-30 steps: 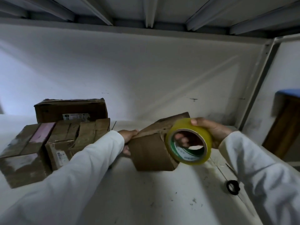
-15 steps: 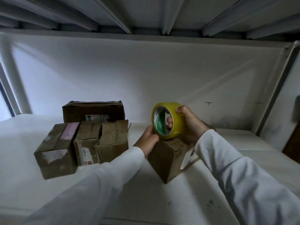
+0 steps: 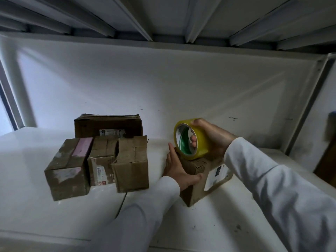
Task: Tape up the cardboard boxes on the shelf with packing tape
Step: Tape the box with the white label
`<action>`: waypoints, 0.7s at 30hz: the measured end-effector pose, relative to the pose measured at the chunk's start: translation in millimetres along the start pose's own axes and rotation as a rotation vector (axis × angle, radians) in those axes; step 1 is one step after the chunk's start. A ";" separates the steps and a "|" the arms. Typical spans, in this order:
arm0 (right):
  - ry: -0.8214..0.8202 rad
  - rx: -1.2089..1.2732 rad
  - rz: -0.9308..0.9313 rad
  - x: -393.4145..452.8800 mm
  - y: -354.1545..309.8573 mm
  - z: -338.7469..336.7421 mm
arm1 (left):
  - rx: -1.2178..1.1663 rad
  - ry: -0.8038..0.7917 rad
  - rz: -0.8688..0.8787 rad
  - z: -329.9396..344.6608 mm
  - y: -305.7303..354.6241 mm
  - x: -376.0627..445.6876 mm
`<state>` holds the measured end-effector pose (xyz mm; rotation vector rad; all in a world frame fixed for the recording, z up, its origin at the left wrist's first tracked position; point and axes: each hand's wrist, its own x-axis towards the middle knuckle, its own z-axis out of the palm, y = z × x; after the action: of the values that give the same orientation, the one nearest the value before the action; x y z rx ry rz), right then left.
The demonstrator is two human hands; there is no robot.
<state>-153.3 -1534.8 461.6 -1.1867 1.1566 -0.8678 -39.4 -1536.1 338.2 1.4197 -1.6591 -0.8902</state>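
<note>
four boxes (image 3: pixel 101 160) left of held box (image 3: pixel 198 182)

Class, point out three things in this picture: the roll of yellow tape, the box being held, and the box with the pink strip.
roll of yellow tape (image 3: pixel 200 142), head view, outer yellow band.
held box (image 3: pixel 195 192), head view, front side.
box with pink strip (image 3: pixel 66 177), head view, front face.
</note>
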 end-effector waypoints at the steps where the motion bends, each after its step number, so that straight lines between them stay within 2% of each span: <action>1: -0.012 -0.074 0.064 -8.4 -8.8 -1.3 | 0.000 -0.002 -0.001 -0.5 1.8 0.3; 3: -0.022 -0.206 0.163 -20.6 -23.3 -6.2 | -0.038 0.009 -0.009 -1.4 4.7 0.9; 6: 0.040 -0.449 0.190 -38.1 -35.5 -16.8 | -0.117 0.029 -0.037 -4.9 8.3 3.3; 9: 0.090 -0.475 0.204 -52.7 -31.0 -27.6 | -0.125 0.008 -0.031 -3.4 8.4 3.1; 13: -0.002 -0.521 0.340 -57.8 1.0 -36.1 | -0.199 -0.011 -0.048 -2.8 7.7 3.0; 16: 0.012 -0.484 0.379 -59.9 23.1 -37.9 | -0.136 -0.023 -0.061 -4.9 9.5 3.4; 19: 0.081 -0.455 0.353 -64.4 32.2 -39.4 | 0.029 -0.047 -0.070 -8.3 16.8 1.6; 21: 0.066 -0.433 0.354 -66.6 35.0 -42.1 | 0.168 -0.130 -0.082 -15.6 20.5 0.2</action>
<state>-211.5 -1474.3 442.1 -1.2475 1.6042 -0.3985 -35.0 -1534.0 363.5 1.5815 -1.8197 -0.9239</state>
